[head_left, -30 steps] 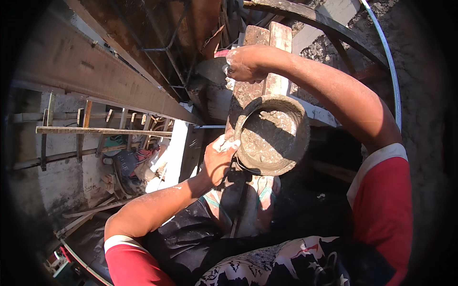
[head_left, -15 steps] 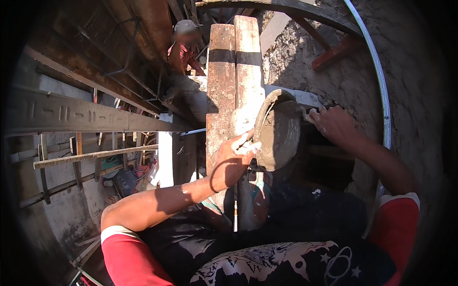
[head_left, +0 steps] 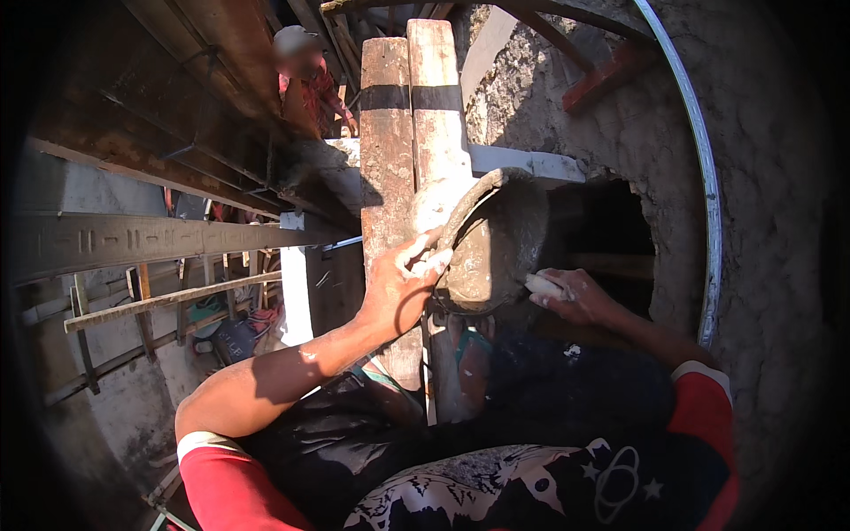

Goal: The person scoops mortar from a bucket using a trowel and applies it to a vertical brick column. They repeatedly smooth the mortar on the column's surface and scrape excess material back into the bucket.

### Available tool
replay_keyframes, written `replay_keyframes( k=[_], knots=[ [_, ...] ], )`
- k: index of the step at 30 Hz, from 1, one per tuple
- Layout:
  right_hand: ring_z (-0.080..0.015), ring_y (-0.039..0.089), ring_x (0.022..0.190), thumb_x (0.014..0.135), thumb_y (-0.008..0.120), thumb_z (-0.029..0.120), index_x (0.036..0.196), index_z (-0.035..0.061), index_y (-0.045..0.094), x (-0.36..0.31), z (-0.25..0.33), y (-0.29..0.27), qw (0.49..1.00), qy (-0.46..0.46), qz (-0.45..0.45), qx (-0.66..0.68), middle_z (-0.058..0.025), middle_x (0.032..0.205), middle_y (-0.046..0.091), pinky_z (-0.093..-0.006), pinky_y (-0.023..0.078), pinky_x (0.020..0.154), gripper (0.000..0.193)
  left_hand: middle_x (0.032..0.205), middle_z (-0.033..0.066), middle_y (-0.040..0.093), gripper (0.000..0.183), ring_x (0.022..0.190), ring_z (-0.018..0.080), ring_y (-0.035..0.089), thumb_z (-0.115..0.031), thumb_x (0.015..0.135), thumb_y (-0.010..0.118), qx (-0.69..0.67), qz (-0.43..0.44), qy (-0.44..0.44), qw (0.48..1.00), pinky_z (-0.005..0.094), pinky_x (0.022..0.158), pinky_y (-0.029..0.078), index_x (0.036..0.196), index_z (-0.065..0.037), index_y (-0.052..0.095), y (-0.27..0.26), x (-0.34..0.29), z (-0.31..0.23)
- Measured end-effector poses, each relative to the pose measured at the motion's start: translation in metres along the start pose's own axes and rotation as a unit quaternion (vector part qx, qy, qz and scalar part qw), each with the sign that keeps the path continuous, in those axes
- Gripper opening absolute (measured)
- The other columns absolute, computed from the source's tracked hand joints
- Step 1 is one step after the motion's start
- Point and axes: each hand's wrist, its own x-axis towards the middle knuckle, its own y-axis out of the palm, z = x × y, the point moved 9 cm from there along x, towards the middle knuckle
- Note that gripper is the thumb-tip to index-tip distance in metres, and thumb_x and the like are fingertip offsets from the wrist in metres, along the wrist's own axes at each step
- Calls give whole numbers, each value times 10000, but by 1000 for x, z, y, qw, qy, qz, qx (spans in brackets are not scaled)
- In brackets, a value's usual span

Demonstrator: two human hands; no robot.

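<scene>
Head view: just right of the planks (head_left: pixel 387 159), the tilted bucket (head_left: pixel 506 232), some mortar (head_left: pixel 469 281) left inside, is held by the left hand (head_left: pixel 398 281), grip closed on its rim (head_left: pixel 469 203), while any hold by the curled right hand (head_left: pixel 577 299) cannot be told.

L fingers (head_left: pixel 436 263) hold bucket (head_left: pixel 520 221) w/ mortar (head_left: pixel 472 279); R fingers (head_left: pixel 549 288) nr it.

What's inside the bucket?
A grey, mortar-like mix coats the inside of the bucket, sunlit low down and shadowed higher up. The mix covers the bucket's bottom, so that and the mix's depth can't be seen.
</scene>
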Motion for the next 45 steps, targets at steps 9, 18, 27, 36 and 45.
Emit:
replay_keyframes(
  k=[9,18,27,36,45],
  knots=[
    [-297,707,933,890,717,377,1254,-22,625,3,9,-13,998,36,16,45,-212,1060,716,-391,528,856,548,1180,79,684,511,1063,99,600,-195,973,691,-28,-61,-74,995,264,959,476,1390,63,546,-34,-4,25],
    [-113,591,599,907,725,307,1224,-18,621,1,62,-64,1000,-2,14,-26,-71,799,663,-291,510,595,466,1222,64,666,424,1061,82,596,-82,1003,614,-202,-114,-46,972,234,954,474,1390,74,535,-78,-23,81],
    [-188,669,659,941,646,331,1279,-59,595,106,202,-95,983,-13,137,-122,-146,876,687,-330,541,662,518,1233,55,677,375,1074,95,618,-85,1015,593,-256,-154,-70,952,248,967,484,1374,21,574,-82,-33,90],
    [-377,698,719,886,585,205,785,-34,734,283,302,21,775,-138,142,-600,-226,765,707,-458,548,657,299,1245,55,673,404,1103,94,604,-81,983,659,-249,-119,-50,960,247,983,471,1361,41,585,-62,-19,92],
    [-379,678,872,895,692,230,1208,38,584,16,190,-148,895,8,-29,-444,-204,891,681,-492,508,791,384,1155,68,694,465,990,68,609,-126,964,699,-196,-88,-65,975,211,846,498,1343,107,561,-55,-18,58]
  ],
)
